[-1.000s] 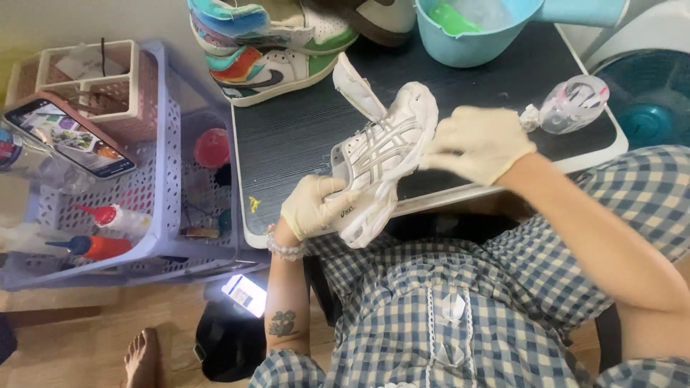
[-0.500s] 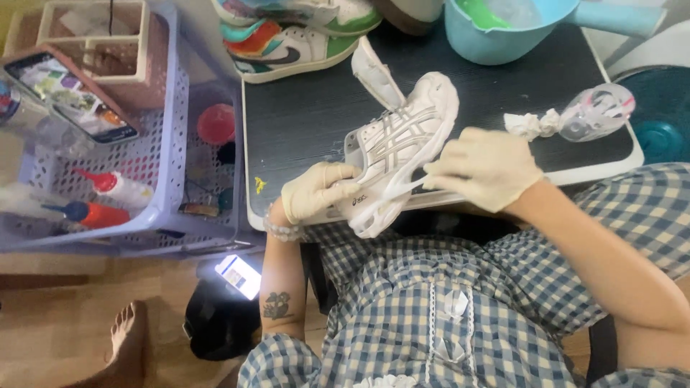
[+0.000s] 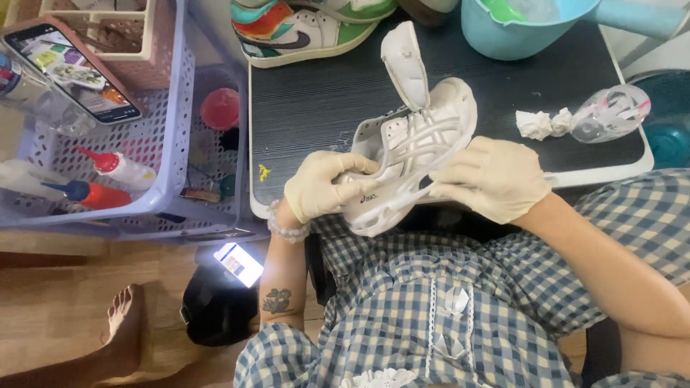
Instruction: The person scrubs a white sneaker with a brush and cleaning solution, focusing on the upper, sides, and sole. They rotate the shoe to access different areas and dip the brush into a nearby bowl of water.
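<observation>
Both hands (image 3: 402, 188) grip white sneaker (image 3: 413, 154), toe upper-right

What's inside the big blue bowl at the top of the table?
The light blue bowl holds something bright green by its rim and something pale and shiny next to it. The picture's top edge cuts the rest off, so what they are, and the bowl's bottom, cannot be seen.

Dark tabletop (image 3: 316, 100): colourful sneaker (image 3: 302, 29), blue basin (image 3: 514, 32), crumpled tissue (image 3: 543, 123).

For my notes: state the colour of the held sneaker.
White sneaker, with silver-grey side stripes; head view.
</observation>
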